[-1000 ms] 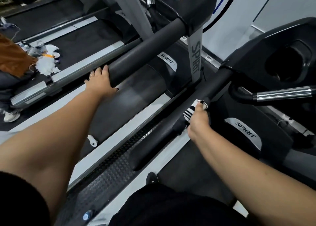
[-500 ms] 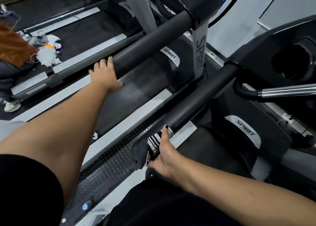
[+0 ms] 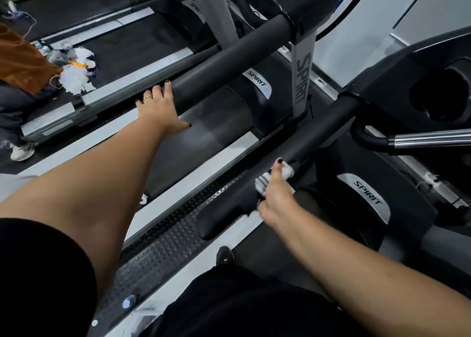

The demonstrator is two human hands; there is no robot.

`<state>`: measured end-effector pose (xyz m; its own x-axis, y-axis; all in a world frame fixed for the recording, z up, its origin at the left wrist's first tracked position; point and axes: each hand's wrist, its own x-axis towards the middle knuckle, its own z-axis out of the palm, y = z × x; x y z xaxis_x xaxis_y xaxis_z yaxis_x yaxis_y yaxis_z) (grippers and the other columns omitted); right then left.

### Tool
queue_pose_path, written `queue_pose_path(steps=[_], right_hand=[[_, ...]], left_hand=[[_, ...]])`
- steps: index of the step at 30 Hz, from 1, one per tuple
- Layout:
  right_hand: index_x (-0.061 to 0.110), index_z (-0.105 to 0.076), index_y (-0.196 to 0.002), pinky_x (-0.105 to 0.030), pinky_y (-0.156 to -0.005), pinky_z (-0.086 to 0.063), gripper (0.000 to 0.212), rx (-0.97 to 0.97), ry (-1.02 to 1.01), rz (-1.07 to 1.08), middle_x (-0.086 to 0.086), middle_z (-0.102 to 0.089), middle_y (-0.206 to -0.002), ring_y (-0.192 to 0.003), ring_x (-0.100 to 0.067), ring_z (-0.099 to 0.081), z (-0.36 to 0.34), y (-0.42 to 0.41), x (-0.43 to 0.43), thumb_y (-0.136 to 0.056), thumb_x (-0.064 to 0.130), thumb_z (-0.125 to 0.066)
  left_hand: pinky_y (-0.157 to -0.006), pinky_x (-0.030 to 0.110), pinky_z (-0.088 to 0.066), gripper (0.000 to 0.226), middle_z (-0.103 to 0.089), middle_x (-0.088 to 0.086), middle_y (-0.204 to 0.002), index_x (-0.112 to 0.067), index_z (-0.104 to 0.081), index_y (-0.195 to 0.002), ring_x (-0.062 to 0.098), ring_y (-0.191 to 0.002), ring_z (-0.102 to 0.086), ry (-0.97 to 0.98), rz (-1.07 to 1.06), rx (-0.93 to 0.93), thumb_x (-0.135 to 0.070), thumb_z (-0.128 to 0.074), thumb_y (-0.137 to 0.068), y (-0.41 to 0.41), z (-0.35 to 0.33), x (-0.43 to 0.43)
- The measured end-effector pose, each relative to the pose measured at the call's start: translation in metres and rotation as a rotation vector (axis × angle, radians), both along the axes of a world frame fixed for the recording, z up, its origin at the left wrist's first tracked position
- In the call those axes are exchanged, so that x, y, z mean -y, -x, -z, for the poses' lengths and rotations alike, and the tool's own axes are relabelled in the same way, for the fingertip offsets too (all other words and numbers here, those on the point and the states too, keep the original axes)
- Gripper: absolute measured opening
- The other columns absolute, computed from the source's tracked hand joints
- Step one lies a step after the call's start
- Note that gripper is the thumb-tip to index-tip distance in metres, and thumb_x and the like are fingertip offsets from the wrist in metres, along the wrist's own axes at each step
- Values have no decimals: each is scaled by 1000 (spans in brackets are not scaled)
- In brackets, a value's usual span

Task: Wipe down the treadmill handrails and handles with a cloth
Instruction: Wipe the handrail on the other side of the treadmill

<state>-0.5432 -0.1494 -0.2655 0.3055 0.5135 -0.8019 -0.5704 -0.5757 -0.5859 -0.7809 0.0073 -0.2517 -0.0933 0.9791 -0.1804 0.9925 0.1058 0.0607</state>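
Observation:
Two padded black handrails run diagonally across the head view. My left hand (image 3: 160,108) rests on the near end of the left handrail (image 3: 229,56), fingers over its top and thumb below. My right hand (image 3: 274,196) grips a striped black-and-white cloth (image 3: 262,183) wrapped round the right handrail (image 3: 328,130), a little up from the rail's near end. The hand is slightly blurred and hides most of the cloth.
A grey upright marked SPIRIT (image 3: 302,81) stands between the rails. To the right is a second machine with a chrome grip bar (image 3: 430,139). On the left treadmill deck lie white and orange items (image 3: 76,74). A person's shoe (image 3: 23,150) shows at far left.
My right hand slid the cloth down to the rail's near end, then back up a little. My left hand has stayed on the left rail's end.

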Motion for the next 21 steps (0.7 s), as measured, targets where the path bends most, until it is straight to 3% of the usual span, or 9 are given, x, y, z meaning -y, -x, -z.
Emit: queue_pose_path(steps=[4, 7, 10, 12, 14, 16, 18, 20, 21], right_hand=[[10, -59, -107, -51, -93, -53, 61, -195, 68, -191, -9, -69, -107, -96, -25, -69, 5, 36, 35, -75, 61, -66], [12, -55, -88, -41, -74, -53, 34, -319, 133, -311, -5, -68, -67, -63, -20, -66, 2, 30, 36, -88, 45, -64], [12, -51, -93, -44, -74, -53, 20, -299, 140, -211, -10, -58, -75, -65, -20, -56, -8, 15, 31, -99, 31, -53], [12, -47, -81, -31, -68, -49, 24, -204, 41, -61, -2, -48, -58, -44, -9, -46, -21, -2, 25, -103, 23, -46], [19, -41, -74, -18, -53, -35, 31, -16, -156, 46, 7, -34, -51, -33, -1, -32, -43, -26, 11, -104, 21, -42], [21, -49, -82, -18, -51, -37, 24, 304, -339, -22, 7, -41, -60, -46, -1, -43, -65, -50, -8, -104, 24, -42], [15, -58, -114, -26, -77, -45, 23, 697, -414, -308, -2, -62, -92, -86, -16, -61, -67, -71, -27, -103, 28, -42], [11, -43, -142, -32, -111, -32, 42, 1054, -439, -670, -8, -50, -141, -134, -23, -42, -53, -90, -41, -102, 26, -44], [12, -39, -145, -38, -119, -20, 46, 1221, -463, -856, -8, -41, -150, -144, -23, -29, -43, -96, -46, -101, 23, -46]], left_hand=[[-116, 59, -20, 125, -13, 18, -159, -12, 2, -156, 40, -146, -16, -5, -1, -30, -61, -75, -71, -3, 1, 2], [-116, 59, -19, 128, -12, 18, -159, -11, 4, -156, 40, -147, -14, -1, -8, -49, -62, -76, -69, -6, 3, 3], [-116, 60, -17, 128, -10, 17, -160, -11, 5, -156, 40, -147, -12, -3, -4, -46, -63, -75, -69, -4, 5, 3], [-116, 60, -16, 129, -9, 17, -160, -11, 6, -156, 41, -148, -11, -3, -1, -43, -64, -74, -70, -2, 7, 2], [-117, 60, -15, 129, -7, 17, -161, -11, 6, -155, 41, -148, -9, 1, -4, -42, -66, -73, -70, -3, 8, 3], [-117, 61, -13, 129, -5, 17, -162, -11, 8, -155, 41, -148, -6, 0, -11, -38, -67, -72, -70, -5, 10, 3], [-117, 61, -11, 130, -3, 17, -162, -11, 9, -155, 42, -148, -4, -4, -14, -35, -68, -71, -70, -6, 10, 4], [-117, 62, -10, 131, -2, 17, -162, -11, 10, -155, 42, -148, -3, 0, -11, -36, -69, -71, -69, -6, 11, 4], [-117, 62, -10, 131, -1, 17, -162, -11, 10, -155, 42, -148, -3, 2, -8, -37, -69, -71, -69, -6, 11, 4]])
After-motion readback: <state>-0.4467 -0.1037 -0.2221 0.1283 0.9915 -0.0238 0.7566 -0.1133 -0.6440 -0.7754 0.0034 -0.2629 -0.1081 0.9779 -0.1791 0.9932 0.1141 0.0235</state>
